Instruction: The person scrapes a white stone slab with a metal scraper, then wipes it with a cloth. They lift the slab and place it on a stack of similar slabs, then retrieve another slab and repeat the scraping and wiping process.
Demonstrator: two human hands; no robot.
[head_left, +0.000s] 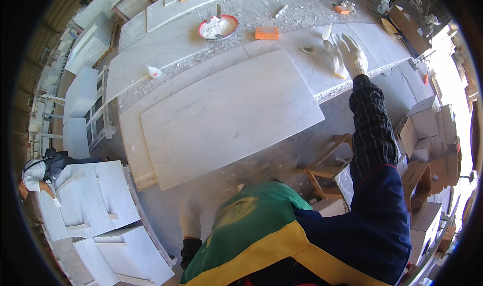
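Note:
My right hand (354,58), in a white work glove, reaches out over the far right part of the stone-topped bench, its fingers stretched and apart. A pale shape beside its thumb is too unclear to name. Just beyond the fingertips stands a small white squeeze bottle (327,32), and a small pale stone chip (308,49) lies to the left. My left hand (190,221) hangs low by my body, away from the bench; it is smeared by motion and its fingers cannot be made out. Between the hands lies a large white veined marble slab (231,117), overhanging the bench's near edge.
A red-rimmed bowl of white powder (218,27) with blades in it stands farther back, near an orange block (266,33). Another white bottle (154,71) lies left. A wooden stool (324,173) and cardboard boxes (425,130) are at right. A person (43,173) bends over slabs at left.

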